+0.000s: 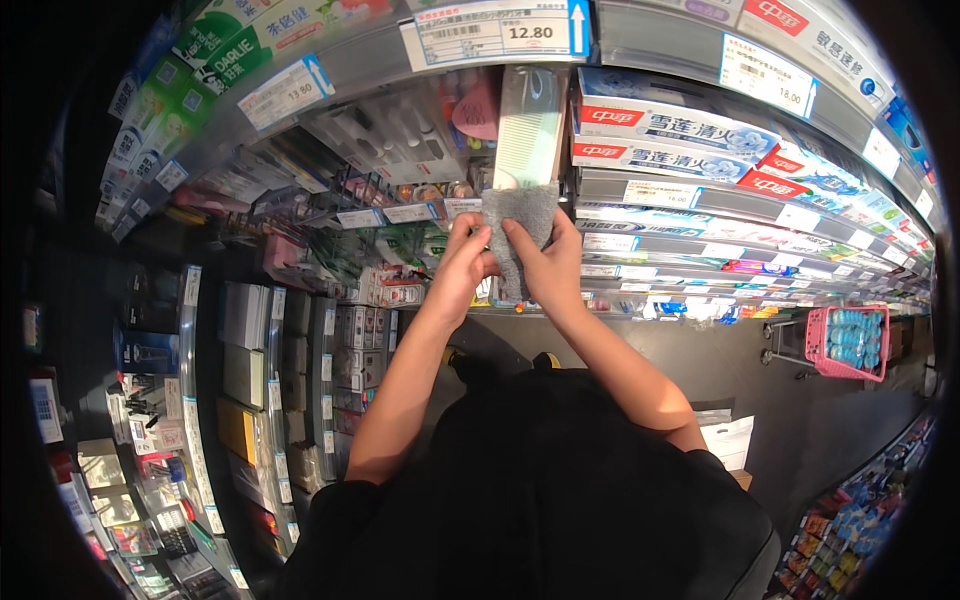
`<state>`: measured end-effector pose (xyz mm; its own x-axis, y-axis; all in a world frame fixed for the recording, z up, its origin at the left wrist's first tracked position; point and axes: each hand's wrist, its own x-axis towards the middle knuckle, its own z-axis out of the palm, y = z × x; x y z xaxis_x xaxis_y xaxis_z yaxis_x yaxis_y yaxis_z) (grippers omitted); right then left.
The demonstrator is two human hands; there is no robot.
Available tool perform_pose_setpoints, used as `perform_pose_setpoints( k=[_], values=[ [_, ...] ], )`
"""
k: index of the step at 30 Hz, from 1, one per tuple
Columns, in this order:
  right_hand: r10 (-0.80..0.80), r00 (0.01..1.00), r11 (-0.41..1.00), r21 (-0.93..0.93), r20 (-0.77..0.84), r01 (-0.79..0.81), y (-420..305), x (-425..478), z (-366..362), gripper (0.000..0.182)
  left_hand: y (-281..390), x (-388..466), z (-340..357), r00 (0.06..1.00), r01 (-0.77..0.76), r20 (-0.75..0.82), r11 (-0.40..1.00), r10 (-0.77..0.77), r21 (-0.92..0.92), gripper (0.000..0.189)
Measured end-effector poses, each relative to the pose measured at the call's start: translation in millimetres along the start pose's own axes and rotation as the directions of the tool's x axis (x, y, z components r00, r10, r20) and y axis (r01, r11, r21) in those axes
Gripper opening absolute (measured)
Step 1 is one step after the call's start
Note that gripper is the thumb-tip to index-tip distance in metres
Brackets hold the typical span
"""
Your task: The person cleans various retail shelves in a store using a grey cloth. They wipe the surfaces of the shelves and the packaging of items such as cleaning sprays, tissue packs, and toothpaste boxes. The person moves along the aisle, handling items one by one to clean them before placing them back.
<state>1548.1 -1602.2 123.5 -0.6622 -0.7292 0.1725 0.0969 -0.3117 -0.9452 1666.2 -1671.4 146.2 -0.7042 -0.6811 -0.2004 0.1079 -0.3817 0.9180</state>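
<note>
A folded grey cloth (517,236) is held between both hands in front of the shelves. My left hand (461,262) pinches its left edge with thumb and fingers. On the cloth's face lies the thumb of my right hand (555,259), its fingers curled around the right side. Just beyond the cloth is a pale green comb (531,127) in a clear package, its near end covered by the cloth. Whether the fingers also grip that package through the cloth is hidden.
Boxed toothpaste (652,124) fills the shelves at right, and price tags line the shelf edges. Hanging packaged goods (390,131) are at left of the comb. Another shelf unit (255,375) stands at lower left. A pink shopping basket (817,345) with blue-wrapped goods is at right.
</note>
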Motion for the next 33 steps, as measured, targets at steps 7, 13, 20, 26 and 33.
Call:
perform_pose_setpoints(
  k=[7,13,20,26,33],
  values=[
    [-0.022,0.998,0.998,-0.059,-0.059,0.018,31,-7,-15,0.022,-21,-3,-6,0.982,0.175,0.045,0.973,-0.184,0.15,0.055],
    [-0.006,0.996,0.995,-0.098,-0.086,-0.003,45,-6,-27,0.02,-49,-11,-19,0.985,0.165,0.01,0.968,-0.17,0.186,0.052],
    [0.192,0.978,0.972,-0.125,-0.076,-0.201,90,-32,-51,0.016,-87,-35,-55,0.934,0.331,0.08,0.927,-0.349,0.179,0.052],
    [0.366,0.93,0.922,-0.125,-0.022,-0.366,131,-85,-82,0.009,-146,-74,-105,0.894,0.446,-0.01,0.887,-0.448,0.116,0.046],
    [0.516,0.849,0.856,-0.115,0.114,-0.504,147,-100,-84,0.005,-156,-85,-139,0.904,0.409,-0.135,0.913,-0.406,-0.006,0.041]
  ],
)
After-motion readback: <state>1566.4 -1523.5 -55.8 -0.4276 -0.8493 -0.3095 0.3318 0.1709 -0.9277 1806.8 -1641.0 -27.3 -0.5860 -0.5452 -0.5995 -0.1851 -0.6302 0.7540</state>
